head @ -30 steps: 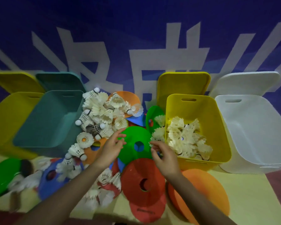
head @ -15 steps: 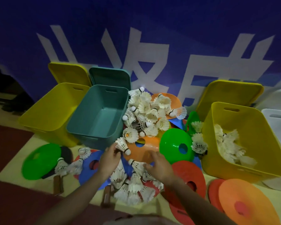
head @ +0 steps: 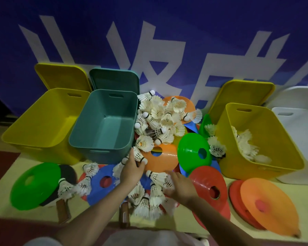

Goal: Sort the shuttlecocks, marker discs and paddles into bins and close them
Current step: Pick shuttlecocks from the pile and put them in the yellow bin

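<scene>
A heap of white shuttlecocks (head: 158,119) lies between the empty teal bin (head: 103,151) and the right yellow bin (head: 247,170), which holds several shuttlecocks (head: 245,144). More shuttlecocks (head: 149,201) lie in front of me. My left hand (head: 131,170) is closed around a shuttlecock (head: 138,155) at the edge of an orange marker disc (head: 163,161). My right hand (head: 180,187) rests palm down on the near shuttlecocks, fingers spread. A black paddle (head: 68,173) lies partly under a green disc (head: 34,185). A second paddle handle (head: 124,215) shows below my left arm.
An empty yellow bin (head: 34,146) stands far left and a white bin (head: 295,132) far right, all lids leaning on the blue wall behind. Green (head: 194,150), red (head: 210,185), blue (head: 100,181) and large orange discs (head: 268,206) cover the mat.
My view swung left from the right yellow bin. Both hands came down from the green disc to the near shuttlecocks, and my left hand closed on one.
</scene>
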`<state>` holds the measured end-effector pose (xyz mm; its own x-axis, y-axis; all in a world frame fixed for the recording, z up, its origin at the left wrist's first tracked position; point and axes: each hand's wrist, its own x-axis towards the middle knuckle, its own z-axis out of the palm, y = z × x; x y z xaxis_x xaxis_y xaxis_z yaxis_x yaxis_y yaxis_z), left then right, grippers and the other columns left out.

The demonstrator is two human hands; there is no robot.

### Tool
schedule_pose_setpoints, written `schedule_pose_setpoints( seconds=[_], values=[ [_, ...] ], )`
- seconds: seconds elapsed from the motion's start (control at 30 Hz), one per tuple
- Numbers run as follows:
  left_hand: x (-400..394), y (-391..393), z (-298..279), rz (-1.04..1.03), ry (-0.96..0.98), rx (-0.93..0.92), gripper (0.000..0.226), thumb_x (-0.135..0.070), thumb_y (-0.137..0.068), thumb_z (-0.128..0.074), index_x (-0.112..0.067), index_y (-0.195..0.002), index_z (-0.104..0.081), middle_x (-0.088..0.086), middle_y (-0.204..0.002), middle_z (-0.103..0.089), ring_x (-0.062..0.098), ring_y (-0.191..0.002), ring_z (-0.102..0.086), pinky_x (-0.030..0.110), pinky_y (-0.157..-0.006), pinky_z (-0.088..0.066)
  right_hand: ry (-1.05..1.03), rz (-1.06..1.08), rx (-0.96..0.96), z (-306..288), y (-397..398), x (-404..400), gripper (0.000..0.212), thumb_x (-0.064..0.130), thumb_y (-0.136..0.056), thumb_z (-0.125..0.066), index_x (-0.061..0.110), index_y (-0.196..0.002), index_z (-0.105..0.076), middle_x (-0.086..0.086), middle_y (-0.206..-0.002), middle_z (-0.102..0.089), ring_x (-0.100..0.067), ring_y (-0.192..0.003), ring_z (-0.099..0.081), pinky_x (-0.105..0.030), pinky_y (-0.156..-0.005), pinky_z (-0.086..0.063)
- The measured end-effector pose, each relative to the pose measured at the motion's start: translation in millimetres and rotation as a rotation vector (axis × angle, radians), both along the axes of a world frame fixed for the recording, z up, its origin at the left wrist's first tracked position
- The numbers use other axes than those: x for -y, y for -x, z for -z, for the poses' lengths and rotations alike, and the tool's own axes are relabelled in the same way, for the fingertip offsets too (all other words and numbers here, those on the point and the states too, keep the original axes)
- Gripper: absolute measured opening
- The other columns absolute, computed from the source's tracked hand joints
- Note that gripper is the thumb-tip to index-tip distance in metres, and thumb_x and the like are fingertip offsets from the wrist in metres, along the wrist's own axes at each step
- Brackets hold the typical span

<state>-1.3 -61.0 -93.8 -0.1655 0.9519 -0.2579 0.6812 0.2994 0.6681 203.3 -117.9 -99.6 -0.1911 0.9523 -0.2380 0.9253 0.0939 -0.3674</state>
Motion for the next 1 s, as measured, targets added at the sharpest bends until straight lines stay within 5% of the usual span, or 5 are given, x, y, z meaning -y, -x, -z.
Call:
schedule_pose_setpoints(
  seconds=[0.13, 0.5, 0.67, 0.87, 1.0],
  values=[
    [-6, -12, -4, -0.095, -0.015, -0.023, 0.079, -0.042, -0.092, -0.055, -0.026, -0.152, -0.007, 0.014, -0.143, -0.045, 0.035, -0.120, -0.052, 0.042, -0.085, -0.049, 0.004, 0.038, -0.071, -1, 5, -5, 0.060, 0.043, -0.085, -0.058, 0.034, -0.140, -0.034, 0.001, -0.125, -0.051, -0.019, -0.109, -0.055, -0.030, -0.081, -0.046],
    [-11, -37, -7, -0.283, -0.041, 0.137, 0.076, -0.022, -0.090, -0.059, -0.029, -0.150, -0.013, 0.018, -0.133, -0.048, 0.034, -0.101, -0.058, 0.042, -0.079, -0.052, -0.070, 0.095, -0.189, -15, -37, -22, 0.061, 0.042, -0.092, -0.055, 0.025, -0.146, -0.032, -0.002, -0.144, -0.040, -0.020, -0.130, -0.041, -0.031, -0.101, -0.039],
    [-3, -41, -6, -0.199, -0.128, 0.207, 0.084, -0.003, -0.089, -0.052, -0.034, -0.151, -0.006, 0.012, -0.145, -0.041, -0.001, -0.068, -0.050, 0.031, -0.064, -0.052, -0.094, 0.057, -0.241, -17, -59, -33, 0.058, 0.039, -0.090, -0.059, 0.020, -0.141, -0.041, -0.002, -0.134, -0.046, -0.019, -0.122, -0.047, -0.028, -0.096, -0.038],
    [10, -47, -18, -0.161, -0.154, 0.246, 0.086, 0.007, -0.089, -0.046, -0.034, -0.152, -0.004, 0.006, -0.148, -0.038, 0.010, -0.103, -0.056, 0.033, -0.078, -0.053, -0.048, -0.060, -0.272, -6, -74, -37, 0.057, 0.039, -0.089, -0.060, 0.022, -0.140, -0.042, -0.002, -0.131, -0.046, -0.018, -0.121, -0.046, -0.027, -0.096, -0.036],
    [13, -55, -26, -0.160, -0.183, 0.325, 0.084, 0.008, -0.089, -0.046, -0.032, -0.152, -0.008, 0.000, -0.154, -0.030, 0.017, -0.136, -0.037, 0.030, -0.105, -0.038, -0.043, -0.156, -0.222, 5, -77, -35, 0.063, 0.039, -0.087, -0.059, 0.020, -0.143, -0.038, -0.005, -0.133, -0.045, -0.022, -0.123, -0.045, -0.028, -0.098, -0.037]
  ],
)
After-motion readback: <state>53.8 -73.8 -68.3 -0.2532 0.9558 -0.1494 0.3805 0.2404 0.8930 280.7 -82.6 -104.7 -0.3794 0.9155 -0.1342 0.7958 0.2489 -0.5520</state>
